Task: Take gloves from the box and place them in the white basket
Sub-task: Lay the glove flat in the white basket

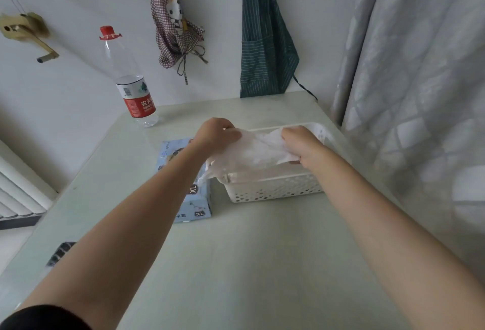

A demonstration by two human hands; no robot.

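A thin, see-through white glove [253, 154] is stretched between my two hands above the left part of the white perforated basket [275, 189]. My left hand [216, 134] grips its left end and my right hand [301, 143] grips its right end. One corner of the glove hangs down past the basket's left rim toward the box. The light-blue glove box [195, 199], marked XL, lies flat just left of the basket, partly hidden under my left forearm.
A nearly empty clear water bottle [131, 85] with a red cap stands at the table's back left. Two aprons hang on the wall behind. A grey curtain [420, 80] hangs close on the right. A small dark object [61, 252] lies near the table's left edge.
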